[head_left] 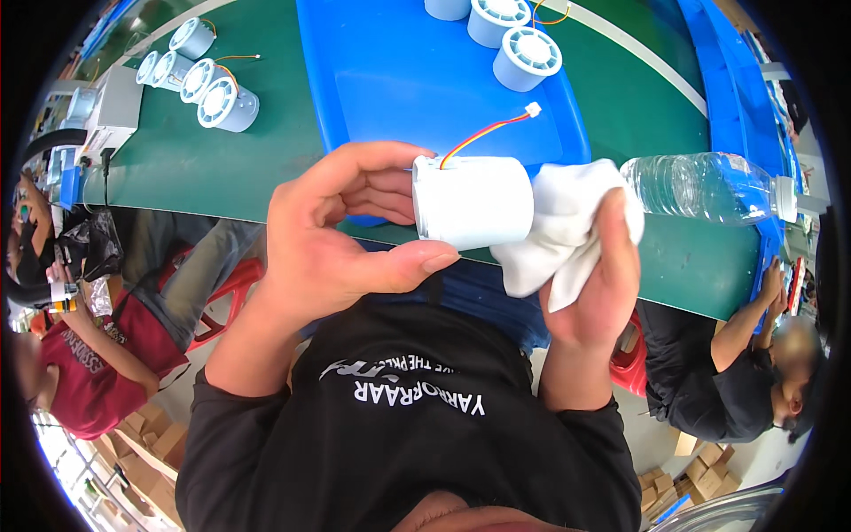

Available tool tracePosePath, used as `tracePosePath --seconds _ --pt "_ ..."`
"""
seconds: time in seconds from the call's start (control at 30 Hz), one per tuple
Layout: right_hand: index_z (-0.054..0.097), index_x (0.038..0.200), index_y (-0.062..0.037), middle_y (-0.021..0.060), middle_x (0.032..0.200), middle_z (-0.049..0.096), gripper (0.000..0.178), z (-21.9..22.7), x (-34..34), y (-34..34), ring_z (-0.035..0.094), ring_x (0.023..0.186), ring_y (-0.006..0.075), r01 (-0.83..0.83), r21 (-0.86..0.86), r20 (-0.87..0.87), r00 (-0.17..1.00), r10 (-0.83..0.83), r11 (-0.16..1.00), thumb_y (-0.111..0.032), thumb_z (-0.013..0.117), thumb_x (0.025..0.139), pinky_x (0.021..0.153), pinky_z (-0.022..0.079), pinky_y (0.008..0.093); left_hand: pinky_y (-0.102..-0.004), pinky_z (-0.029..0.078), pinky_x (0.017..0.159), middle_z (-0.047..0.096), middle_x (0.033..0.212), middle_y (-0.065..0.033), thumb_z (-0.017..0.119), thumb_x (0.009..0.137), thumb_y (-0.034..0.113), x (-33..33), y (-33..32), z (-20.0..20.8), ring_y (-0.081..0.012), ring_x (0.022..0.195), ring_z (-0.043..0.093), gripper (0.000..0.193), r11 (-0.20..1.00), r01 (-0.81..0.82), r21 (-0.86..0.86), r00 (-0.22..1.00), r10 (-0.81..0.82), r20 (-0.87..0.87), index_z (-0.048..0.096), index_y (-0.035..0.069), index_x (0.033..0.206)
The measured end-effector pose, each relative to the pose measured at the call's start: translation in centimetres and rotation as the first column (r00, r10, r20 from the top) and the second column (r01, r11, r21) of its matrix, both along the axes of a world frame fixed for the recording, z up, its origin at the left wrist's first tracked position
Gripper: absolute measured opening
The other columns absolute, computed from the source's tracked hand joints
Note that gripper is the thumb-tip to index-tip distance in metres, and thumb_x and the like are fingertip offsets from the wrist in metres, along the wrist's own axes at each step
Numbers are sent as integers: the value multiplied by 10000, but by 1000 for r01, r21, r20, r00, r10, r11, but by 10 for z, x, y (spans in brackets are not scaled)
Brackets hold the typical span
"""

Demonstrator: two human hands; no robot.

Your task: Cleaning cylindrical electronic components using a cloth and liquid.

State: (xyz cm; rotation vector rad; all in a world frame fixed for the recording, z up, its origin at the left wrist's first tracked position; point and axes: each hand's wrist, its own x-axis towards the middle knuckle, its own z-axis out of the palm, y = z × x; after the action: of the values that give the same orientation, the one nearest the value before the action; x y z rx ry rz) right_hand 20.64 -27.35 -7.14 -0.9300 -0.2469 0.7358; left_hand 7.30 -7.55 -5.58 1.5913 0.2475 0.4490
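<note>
White cylinder sits in front of you, above the near edge of the green table, its side toward you and its axis roughly level. You seem to be at a wiping step; it calls for a steady left hold and light, even cloth contact, with the lead kept clear.

From the left, a loose cluster of similar cylinders stands and leans on the table, pale and hard-looking, with finned round faces. Your left hand curls around the cylinder's left end, thumb below and fingers above and behind. The cylinder looks like smooth, matte plastic, with a raised rim at that end. A thin red and yellow lead arcs from its top to a small white connector. Behind lies a glossy blue tray, with more finned cylinders at its far right. Your right hand pinches a soft, crumpled white cloth at the cylinder's right end; whether they touch, you cannot quite tell. Farther right, a clear, ribbed bottle lies on its side.
</note>
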Motion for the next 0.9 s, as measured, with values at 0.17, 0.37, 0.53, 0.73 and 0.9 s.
tracePosePath --seconds 0.17,0.37,0.53,0.73,0.9 --pt "636 1117 34 189 1233 620 462 19 -13 9 614 1109 322 309 -180 906 423 35 934 -398 621 955 962 453 445 -274 567 818 737 1000 -114 919 654 74 2 0 2 -149 885 713 618 1000 -23 -7 999 23 -28 629 -31 1189" --pt "629 1249 19 230 1317 594 558 21 -15 9 490 1315 453 323 -265 930 -165 330 909 -441 518 955 1144 236 586 -267 561 817 730 1026 -111 930 620 73 0 0 7 -144 892 704 630 999 -3 -33 999 4 51 632 -41 1164" --pt "570 1298 78 214 1227 647 590 1 -1 -1 612 1158 334 255 -217 667 743 -48 942 -432 409 1047 1026 435 410 -279 569 802 731 1022 -129 923 638 56 -3 2 7 -160 892 712 633 1000 -24 -17 999 24 22 620 -41 1186" --pt "448 1404 86 270 1392 543 712 9 -2 -5 551 1282 372 132 -69 400 912 -94 989 -521 322 1053 1095 405 470 -281 570 798 731 1030 -135 922 668 67 -3 2 5 -171 906 716 618 997 -14 -75 1000 13 -16 616 -40 1193" --pt "475 1389 97 262 1368 559 800 20 -11 2 552 1274 369 264 -279 761 647 45 923 -596 322 1020 1102 386 448 -276 565 797 730 1018 -127 922 682 85 2 0 5 -154 888 711 603 987 -38 -155 999 37 -11 613 -31 1187"
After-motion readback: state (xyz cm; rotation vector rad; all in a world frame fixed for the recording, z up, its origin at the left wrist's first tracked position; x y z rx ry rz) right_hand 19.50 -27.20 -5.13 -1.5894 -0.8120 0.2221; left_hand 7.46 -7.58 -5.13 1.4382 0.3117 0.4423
